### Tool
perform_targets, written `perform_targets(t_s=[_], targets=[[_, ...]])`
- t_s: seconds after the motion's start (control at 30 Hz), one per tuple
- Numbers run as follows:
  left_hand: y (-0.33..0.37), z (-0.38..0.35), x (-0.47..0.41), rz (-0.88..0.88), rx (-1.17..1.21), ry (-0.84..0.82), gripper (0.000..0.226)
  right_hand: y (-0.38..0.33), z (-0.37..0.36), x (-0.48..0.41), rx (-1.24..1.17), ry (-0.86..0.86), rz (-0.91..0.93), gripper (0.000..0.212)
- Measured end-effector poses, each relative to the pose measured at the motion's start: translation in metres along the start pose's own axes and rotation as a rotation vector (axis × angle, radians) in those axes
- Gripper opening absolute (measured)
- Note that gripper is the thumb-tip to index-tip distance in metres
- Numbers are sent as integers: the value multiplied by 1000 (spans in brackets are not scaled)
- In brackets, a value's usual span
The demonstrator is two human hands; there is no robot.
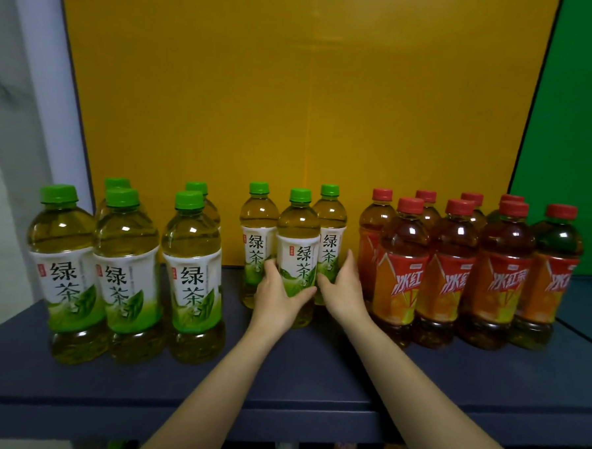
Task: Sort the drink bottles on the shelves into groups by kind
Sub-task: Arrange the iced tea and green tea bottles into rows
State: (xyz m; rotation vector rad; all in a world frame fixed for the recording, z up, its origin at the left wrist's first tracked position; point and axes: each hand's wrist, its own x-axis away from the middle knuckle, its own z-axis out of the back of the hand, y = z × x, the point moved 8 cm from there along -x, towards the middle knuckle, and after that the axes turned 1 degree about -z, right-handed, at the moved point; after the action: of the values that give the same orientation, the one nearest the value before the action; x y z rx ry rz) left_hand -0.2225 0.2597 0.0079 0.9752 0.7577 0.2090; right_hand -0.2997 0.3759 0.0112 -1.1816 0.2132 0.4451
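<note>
Plastic, clear and thin-walled, makes up every bottle on the dark blue shelf [279, 388], and all look full, so each should feel fairly heavy, give a little under a squeeze and be slick on the bare shoulder; the label band around the middle looks like the surest place to take hold. Farthest left stand the large green tea bottles [127, 277], pale yellow-green liquid under green caps, white labels with dark characters and a green leaf. In the middle is a trio of smaller green tea bottles, and the front small green tea bottle [297, 255] is held at its label by both hands: the left hand [277, 299] wraps its lower left side, thumb across the front, while the right hand [342, 288] presses flat against the other side, fingers reaching toward the bottle behind. On the right the iced tea bottles [456, 274] cluster tightly, amber-brown liquid, red caps, red and orange labels. The kinds already seem grouped.
</note>
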Motion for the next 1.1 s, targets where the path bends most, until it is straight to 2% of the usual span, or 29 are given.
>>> perform_targets(t_s=[0.13,0.37,0.6,0.83,0.97,1.1], targets=[[-10,1,-10,13,-30,29,63,6,-10,-12,-61,6,-22,73],[-19,1,-26,28,-138,56,78,14,-15,-16,-34,17,0,73],[-22,1,-29,51,-121,73,66,14,-11,-6,32,78,43,76],[-19,0,-24,35,-93,62,68,12,-9,-3,74,119,41,75],[-18,1,-23,43,-88,44,70,13,-11,-4,85,92,7,76],[-13,9,-16,30,-87,58,67,11,-13,3,83,-22,-20,85]])
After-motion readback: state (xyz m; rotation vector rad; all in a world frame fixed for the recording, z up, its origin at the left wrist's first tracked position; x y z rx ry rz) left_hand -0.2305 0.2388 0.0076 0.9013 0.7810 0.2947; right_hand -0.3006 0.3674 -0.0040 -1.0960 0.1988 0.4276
